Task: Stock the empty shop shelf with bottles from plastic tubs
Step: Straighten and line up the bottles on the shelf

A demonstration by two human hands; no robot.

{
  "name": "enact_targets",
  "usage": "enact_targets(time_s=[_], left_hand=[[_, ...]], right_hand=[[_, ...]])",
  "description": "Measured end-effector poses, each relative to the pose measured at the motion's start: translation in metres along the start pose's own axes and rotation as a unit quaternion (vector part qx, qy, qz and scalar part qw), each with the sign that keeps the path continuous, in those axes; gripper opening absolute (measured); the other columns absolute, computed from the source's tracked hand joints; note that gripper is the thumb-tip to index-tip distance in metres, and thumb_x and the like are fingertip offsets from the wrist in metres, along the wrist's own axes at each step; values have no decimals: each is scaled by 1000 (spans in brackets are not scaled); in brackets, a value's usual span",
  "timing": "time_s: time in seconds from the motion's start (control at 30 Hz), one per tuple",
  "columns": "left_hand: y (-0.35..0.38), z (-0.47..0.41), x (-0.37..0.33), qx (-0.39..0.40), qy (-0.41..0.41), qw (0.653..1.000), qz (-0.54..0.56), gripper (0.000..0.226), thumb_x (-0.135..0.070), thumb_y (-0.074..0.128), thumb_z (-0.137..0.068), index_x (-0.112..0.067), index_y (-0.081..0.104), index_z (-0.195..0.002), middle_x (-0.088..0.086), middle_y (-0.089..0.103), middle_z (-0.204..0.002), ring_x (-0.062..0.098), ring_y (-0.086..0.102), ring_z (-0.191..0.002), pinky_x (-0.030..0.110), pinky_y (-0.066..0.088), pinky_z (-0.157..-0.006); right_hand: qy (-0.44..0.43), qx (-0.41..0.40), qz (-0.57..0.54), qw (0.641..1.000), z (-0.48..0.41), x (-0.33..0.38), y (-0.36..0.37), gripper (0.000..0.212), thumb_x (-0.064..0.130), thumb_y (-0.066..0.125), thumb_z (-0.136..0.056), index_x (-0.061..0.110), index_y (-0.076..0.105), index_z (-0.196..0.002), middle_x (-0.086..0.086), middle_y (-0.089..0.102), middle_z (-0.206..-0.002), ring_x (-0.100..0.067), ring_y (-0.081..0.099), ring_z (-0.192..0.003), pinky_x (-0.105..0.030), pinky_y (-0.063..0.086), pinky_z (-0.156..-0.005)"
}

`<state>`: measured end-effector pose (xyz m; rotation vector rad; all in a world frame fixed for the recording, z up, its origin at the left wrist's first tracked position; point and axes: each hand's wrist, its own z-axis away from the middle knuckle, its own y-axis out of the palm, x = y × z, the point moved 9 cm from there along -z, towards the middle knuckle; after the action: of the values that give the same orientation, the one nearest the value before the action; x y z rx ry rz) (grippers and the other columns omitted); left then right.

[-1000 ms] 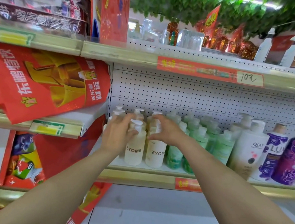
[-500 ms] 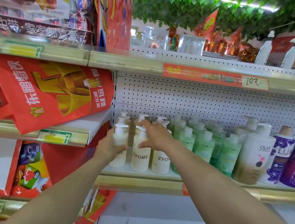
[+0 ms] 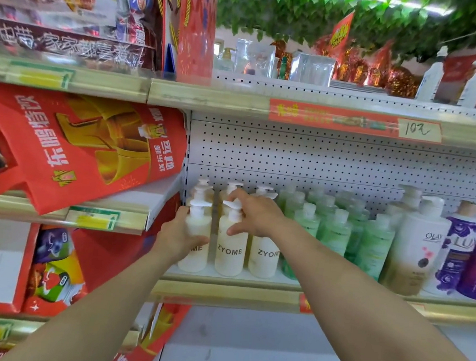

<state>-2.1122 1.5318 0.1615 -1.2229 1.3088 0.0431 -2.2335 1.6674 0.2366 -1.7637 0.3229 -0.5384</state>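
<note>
Head view, as I watch it from my remote station. My left hand grips the left ZYOME bottle, fingers behind its body and the thumb across its front, so that only the last letters of the label show. My right hand comes in from the right and holds the pump head of the middle ZYOME bottle, thumb against the neck below and fingers over the top. Both bottles stand upright on the shelf, at its left end, in the front row, just beside each other. The right ZYOME bottle stands upright in the same row, touching or nearly touching the middle one; I cannot tell which. Behind these three, further white pump bottles form back rows against the pegboard wall. To the right on the same shelf stand green pump bottles in several rows, then a tall OLAY bottle, then purple LUX bottles. A red price strip runs along the edge of the shelf above. A red carrier bag lies tilted on the neighbouring shelf unit to the left.
</note>
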Motion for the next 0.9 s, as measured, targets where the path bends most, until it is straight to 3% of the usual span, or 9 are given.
enact_targets(time_s=[0.33,0.5,0.6,0.73,0.9], left_hand=[[0,1,-3,20,-6,1000,11,67,-29,81,-76,-21,40,-129,7,62,-121,31,57,-111,34,43,-77],[2,9,-8,-12,-1,999,34,96,-29,85,-72,-21,28,-149,8,49,-143,31,44,-131,39,42,-100],[-9,20,-13,-116,-7,992,44,123,-45,88,-62,-14,13,-154,10,25,-159,27,22,-146,45,28,-116],[-19,40,-68,-226,119,967,-25,114,-49,82,-69,-14,16,-155,9,14,-162,25,12,-149,41,18,-118],[27,39,-126,-147,187,971,-6,96,-47,75,-79,-18,22,-154,7,14,-162,24,12,-149,41,20,-120]], right_hand=[[9,-28,4,1000,2,-1,1,82,55,83,-68,37,39,-136,3,55,-98,-22,50,-92,-33,39,-70],[16,-28,2,999,6,-4,8,82,57,77,-74,38,33,-140,-10,61,-116,-27,53,-100,-33,39,-73],[-7,-50,-30,998,13,-4,0,82,57,74,-78,36,31,-145,-9,60,-127,-28,52,-120,-39,47,-89],[-5,-165,-120,979,34,-25,-46,76,55,71,-82,32,37,-146,-1,55,-141,-24,51,-128,-42,46,-101],[95,-214,-112,966,73,-107,-92,68,53,72,-84,23,49,-140,-2,55,-140,-24,53,-126,-36,46,-98]])
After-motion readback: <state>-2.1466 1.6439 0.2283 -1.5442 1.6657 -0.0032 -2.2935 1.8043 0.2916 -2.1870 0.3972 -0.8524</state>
